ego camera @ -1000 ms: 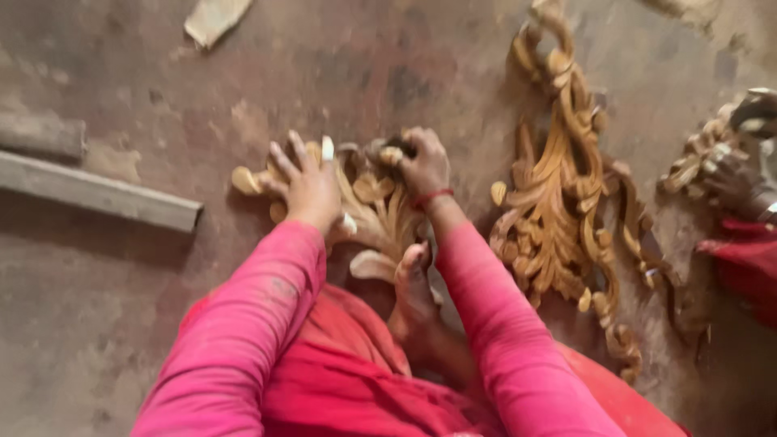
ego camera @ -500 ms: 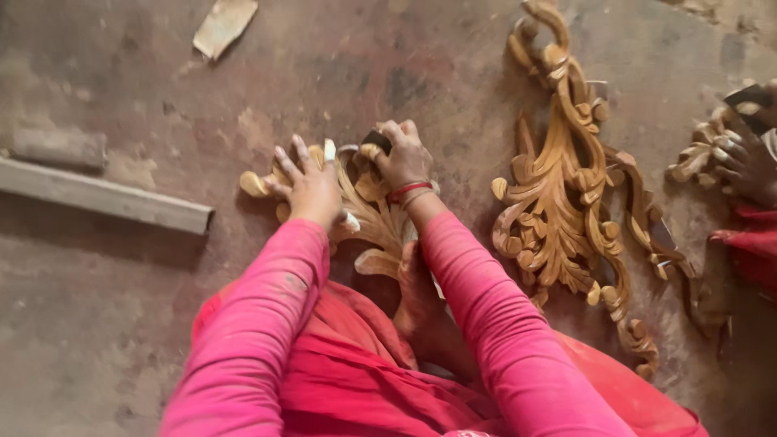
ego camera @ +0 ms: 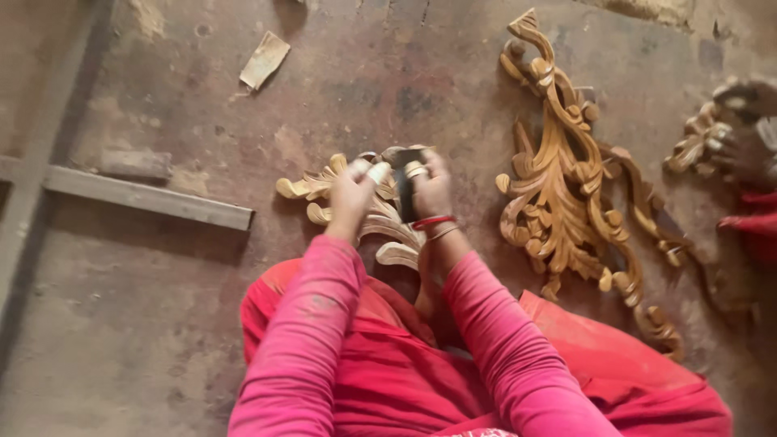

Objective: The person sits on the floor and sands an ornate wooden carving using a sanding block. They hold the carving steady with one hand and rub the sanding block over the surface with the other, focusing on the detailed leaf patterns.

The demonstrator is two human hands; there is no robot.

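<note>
Head view, looking down at your lap and the floor: far left, a long wooden batten [ego camera: 146,197] lies flat on the concrete floor [ego camera: 121,324], with a short block [ego camera: 136,163] just behind it and a pale scrap [ego camera: 265,59] farther up. Your left hand [ego camera: 352,194] is curled into a loose fist, its taped fingertips [ego camera: 377,171] meeting the dark piece of sandpaper [ego camera: 405,190] that stands between your two hands; whether it really pinches the sheet or only touches it cannot be told. Your right hand [ego camera: 431,188] is closed around the sandpaper from the other side, a red bangle [ego camera: 433,221] on its wrist. Both hands are over the small carved wooden ornament [ego camera: 356,212], which lies on the floor just in front of your knees, its leafy scrolls spreading out to the left from under your hands. To the right, well apart from it, a larger carved scroll piece [ego camera: 566,186] lies flat. At the far right edge another person's hand [ego camera: 740,154] rests on a third carving [ego camera: 700,137].
</note>
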